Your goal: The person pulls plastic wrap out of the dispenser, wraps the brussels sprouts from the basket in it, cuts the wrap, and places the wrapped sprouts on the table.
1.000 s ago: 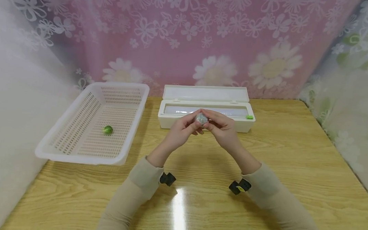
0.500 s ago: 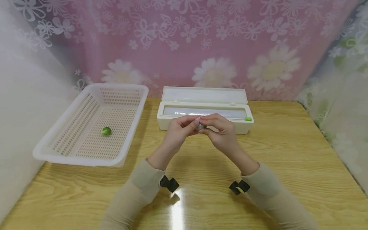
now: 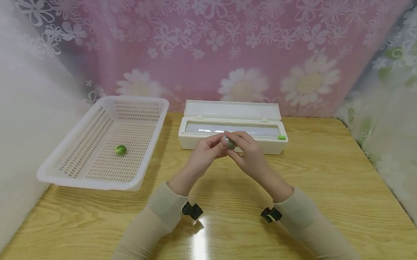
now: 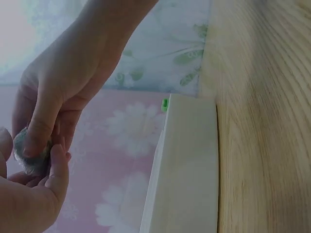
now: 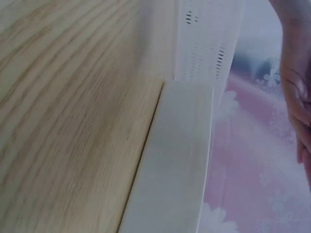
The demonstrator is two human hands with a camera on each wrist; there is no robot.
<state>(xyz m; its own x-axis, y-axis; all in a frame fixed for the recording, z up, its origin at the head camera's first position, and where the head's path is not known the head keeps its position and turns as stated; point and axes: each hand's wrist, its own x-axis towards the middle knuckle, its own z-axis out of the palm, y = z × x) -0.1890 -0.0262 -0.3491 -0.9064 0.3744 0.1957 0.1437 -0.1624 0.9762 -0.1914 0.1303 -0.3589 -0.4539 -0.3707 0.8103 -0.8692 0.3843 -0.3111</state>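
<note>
Both hands meet in front of the white cling film box [image 3: 208,143], raised off the table. Between them is a small round greenish bundle in shiny clear film [image 3: 230,143], which looks like a wrapped Brussels sprout. My left hand [image 3: 201,156] pinches it from the left with thumb and fingers. From the other side my right hand [image 3: 252,154] holds it, its thumb pressing on the film-wrapped sprout [image 4: 37,166] in the left wrist view. In the right wrist view only part of the left hand [image 5: 297,92] shows; the bundle is out of sight.
A white perforated basket [image 3: 148,150] stands at the left with one bare Brussels sprout [image 3: 120,150] inside. The box's lid [image 3: 232,109] is up, showing the film roll [image 3: 208,128]; a green slider [image 3: 281,137] sits at its right end. A flowered curtain [image 3: 198,48] hangs behind the table.
The hands have lowered slightly, and their fingers have shifted around the film-wrapped sprout, turning or pressing it. Basket and box stay in place; the head view has tilted slightly.
</note>
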